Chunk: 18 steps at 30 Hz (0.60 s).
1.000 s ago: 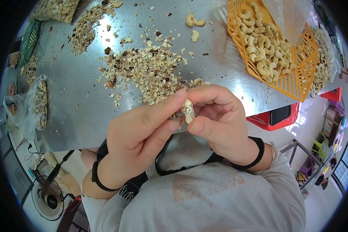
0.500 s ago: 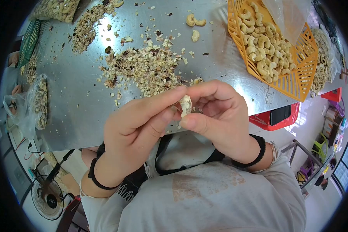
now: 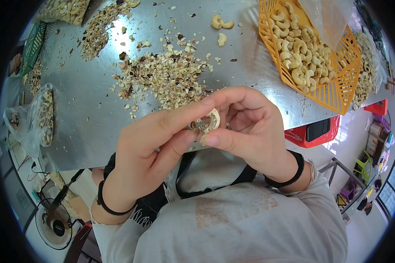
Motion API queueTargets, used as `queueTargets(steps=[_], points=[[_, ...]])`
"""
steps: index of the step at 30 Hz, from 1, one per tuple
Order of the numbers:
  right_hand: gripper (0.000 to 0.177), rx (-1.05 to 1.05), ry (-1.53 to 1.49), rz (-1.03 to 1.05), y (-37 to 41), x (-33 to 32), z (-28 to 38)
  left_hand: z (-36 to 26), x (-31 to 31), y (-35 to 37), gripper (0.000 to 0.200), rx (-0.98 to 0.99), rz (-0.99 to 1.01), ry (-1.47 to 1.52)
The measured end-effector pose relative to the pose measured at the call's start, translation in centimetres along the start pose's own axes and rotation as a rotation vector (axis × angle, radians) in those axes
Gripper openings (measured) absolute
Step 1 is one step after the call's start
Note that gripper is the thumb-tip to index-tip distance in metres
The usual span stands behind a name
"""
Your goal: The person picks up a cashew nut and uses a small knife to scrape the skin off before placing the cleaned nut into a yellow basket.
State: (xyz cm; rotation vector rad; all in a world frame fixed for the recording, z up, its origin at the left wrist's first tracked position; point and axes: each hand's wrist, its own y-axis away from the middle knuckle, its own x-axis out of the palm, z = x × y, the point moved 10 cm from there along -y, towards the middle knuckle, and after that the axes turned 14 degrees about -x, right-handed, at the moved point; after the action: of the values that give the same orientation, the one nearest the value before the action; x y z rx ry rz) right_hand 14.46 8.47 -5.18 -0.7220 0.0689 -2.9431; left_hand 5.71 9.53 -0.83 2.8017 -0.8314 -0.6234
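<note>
Between both sets of fingertips, just over the table's near edge, is a pale curved cashew nut (image 3: pixel 214 118). My right hand (image 3: pixel 252 125) pinches it with thumb and index finger. From the other side, my left hand (image 3: pixel 156 142) closes its thumb and index finger on the nut's left side; the exact contact there is partly hidden. A heap of skin flakes and broken bits (image 3: pixel 164 79) lies on the metal table (image 3: pixel 81 131) just beyond my hands. Several loose cashews (image 3: pixel 222 40) rest farther back.
A yellow plastic basket (image 3: pixel 274 50) with peeled cashews stands at the right, a clear bag (image 3: pixel 324 19) partly over it. Another crumb pile (image 3: pixel 95 44) and a bag of cashews (image 3: pixel 66 11) lie back left. A red crate (image 3: pixel 298 136) sits below the right edge.
The cashew has turned between my fingertips, so its curved side now shows. Both hands have shifted only slightly.
</note>
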Motion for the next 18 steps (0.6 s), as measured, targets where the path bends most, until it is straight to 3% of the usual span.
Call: queueTargets(steps=[7, 18], points=[[0.033, -0.015, -0.145, -0.042, 0.1, 0.0, -0.4, 1.5, 0.2, 0.3, 0.032, -0.192, 0.02, 0.25], [0.032, 0.011, -0.16, 0.01, 0.2, 0.1, -0.2, 0.8, 0.7, 0.3, 0.032, -0.114, 0.11, 0.342]])
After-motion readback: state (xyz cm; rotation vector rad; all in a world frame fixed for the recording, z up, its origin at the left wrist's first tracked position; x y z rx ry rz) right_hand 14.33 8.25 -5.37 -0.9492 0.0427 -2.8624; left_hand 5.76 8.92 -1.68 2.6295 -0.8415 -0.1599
